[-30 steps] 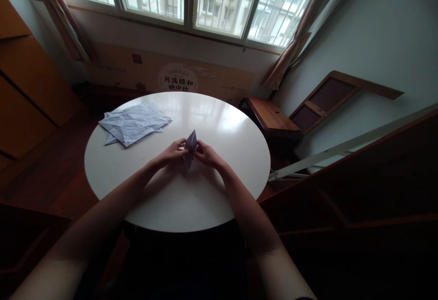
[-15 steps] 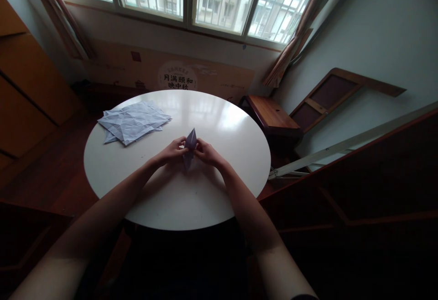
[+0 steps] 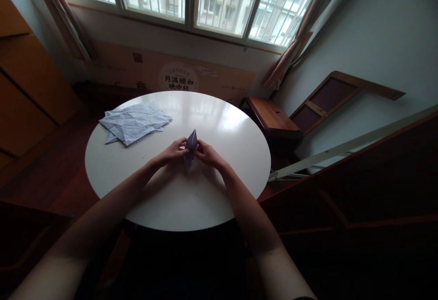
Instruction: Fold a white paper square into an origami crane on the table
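A small folded purple paper with a pointed tip stands between my two hands over the middle of the round white table. My left hand pinches its left side with closed fingers. My right hand pinches its right side the same way. The lower part of the paper is hidden between my fingers.
A loose pile of creased pale paper sheets lies at the table's far left. A wooden stool stands right of the table. A cardboard panel with printed characters leans under the window. Wooden cabinets line the left wall.
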{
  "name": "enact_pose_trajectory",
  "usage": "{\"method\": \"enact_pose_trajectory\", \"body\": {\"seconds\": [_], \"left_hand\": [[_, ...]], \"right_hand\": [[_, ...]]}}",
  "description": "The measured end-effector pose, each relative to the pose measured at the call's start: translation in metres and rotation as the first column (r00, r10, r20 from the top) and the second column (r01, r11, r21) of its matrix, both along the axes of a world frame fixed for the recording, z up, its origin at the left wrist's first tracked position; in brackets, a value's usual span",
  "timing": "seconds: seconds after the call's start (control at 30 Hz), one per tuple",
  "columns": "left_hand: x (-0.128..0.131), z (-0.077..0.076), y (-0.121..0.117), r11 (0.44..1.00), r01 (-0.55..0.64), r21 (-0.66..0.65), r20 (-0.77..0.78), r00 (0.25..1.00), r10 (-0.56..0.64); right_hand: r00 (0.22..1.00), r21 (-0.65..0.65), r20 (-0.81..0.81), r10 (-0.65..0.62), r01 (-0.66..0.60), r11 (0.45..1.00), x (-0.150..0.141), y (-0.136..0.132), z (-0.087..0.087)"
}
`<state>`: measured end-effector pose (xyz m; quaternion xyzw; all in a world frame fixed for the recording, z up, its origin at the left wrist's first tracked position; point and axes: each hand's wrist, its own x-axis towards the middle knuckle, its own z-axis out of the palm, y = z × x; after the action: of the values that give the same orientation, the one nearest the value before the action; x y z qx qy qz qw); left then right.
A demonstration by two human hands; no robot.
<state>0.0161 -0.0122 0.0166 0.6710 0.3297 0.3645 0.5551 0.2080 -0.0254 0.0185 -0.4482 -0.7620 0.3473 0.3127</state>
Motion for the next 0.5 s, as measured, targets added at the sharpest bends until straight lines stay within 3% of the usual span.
{"method": "enact_pose_trajectory", "body": {"seconds": [0.5], "left_hand": [[-0.0015,-0.0047,0.0035,1.000,0.012,0.025,0.002,1.000,-0.012]], "right_hand": [[1.000,0.012,-0.003,0.013,-0.013,1.000,0.0005,-0.0005,0.0008]]}}
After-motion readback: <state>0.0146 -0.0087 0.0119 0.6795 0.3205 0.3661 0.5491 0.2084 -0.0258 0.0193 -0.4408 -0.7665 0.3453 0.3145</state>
